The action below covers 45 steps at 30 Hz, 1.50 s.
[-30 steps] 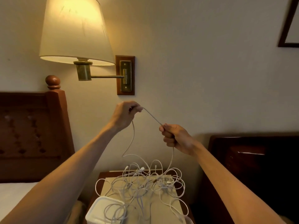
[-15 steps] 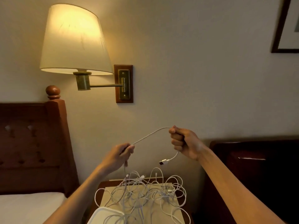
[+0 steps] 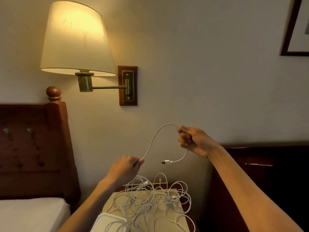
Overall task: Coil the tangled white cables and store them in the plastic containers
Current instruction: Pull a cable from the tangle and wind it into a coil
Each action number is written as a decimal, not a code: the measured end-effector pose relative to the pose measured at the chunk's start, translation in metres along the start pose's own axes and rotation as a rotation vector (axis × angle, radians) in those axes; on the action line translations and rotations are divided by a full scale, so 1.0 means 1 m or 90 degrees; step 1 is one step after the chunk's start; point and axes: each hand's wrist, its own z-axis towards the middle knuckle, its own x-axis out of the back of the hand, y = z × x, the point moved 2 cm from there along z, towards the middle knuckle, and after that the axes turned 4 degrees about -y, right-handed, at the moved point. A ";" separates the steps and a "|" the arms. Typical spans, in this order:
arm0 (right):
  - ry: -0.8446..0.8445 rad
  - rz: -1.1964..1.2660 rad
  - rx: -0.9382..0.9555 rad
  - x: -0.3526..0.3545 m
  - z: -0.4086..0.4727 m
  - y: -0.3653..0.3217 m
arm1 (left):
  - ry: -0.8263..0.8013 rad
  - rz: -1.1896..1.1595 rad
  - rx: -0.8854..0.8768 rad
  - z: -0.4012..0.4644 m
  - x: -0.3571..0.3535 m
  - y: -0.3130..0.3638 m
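One white cable [image 3: 154,138] arches in the air between my hands. My left hand [image 3: 126,168] pinches it low, just above the pile. My right hand [image 3: 192,141], held higher and to the right, grips it in a fist, and the cable's short end with a USB plug [image 3: 166,162] hangs below that fist. A tangle of white cables [image 3: 150,200] lies on the nightstand [image 3: 184,205] beneath. A white plastic container [image 3: 108,222] shows at the bottom edge, partly cut off, with cable loops draped over its rim.
A lit wall lamp [image 3: 75,41] on a brass arm juts out above left. A wooden headboard [image 3: 33,148] and bed [image 3: 31,213] stand left; a dark wooden unit [image 3: 267,173] stands right of the nightstand. A picture frame [image 3: 296,27] hangs top right.
My left hand came down from high near the lamp to just above the pile. My right hand rose and shifted right, and the cable's plug end now hangs free below it.
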 end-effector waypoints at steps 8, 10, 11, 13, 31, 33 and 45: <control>-0.027 -0.198 0.069 -0.026 0.002 0.013 | -0.137 0.135 -0.214 -0.011 0.041 0.092; -0.044 -0.249 0.074 -0.033 0.002 0.016 | -0.120 0.137 -0.268 -0.009 0.053 0.108; -0.045 -0.278 0.076 -0.035 0.000 0.017 | -0.101 0.132 -0.289 -0.008 0.058 0.113; -0.046 -0.319 0.078 -0.035 -0.004 0.018 | -0.043 0.102 -0.323 -0.004 0.066 0.117; -0.219 0.064 -0.058 -0.048 -0.017 -0.005 | 0.266 -0.129 -0.268 0.033 0.072 0.071; -0.224 0.100 -0.071 -0.046 -0.019 -0.012 | 0.247 -0.215 -0.258 0.036 0.066 0.057; -0.212 0.286 -0.075 -0.018 -0.013 -0.021 | 0.146 -0.290 -0.127 0.024 0.013 -0.012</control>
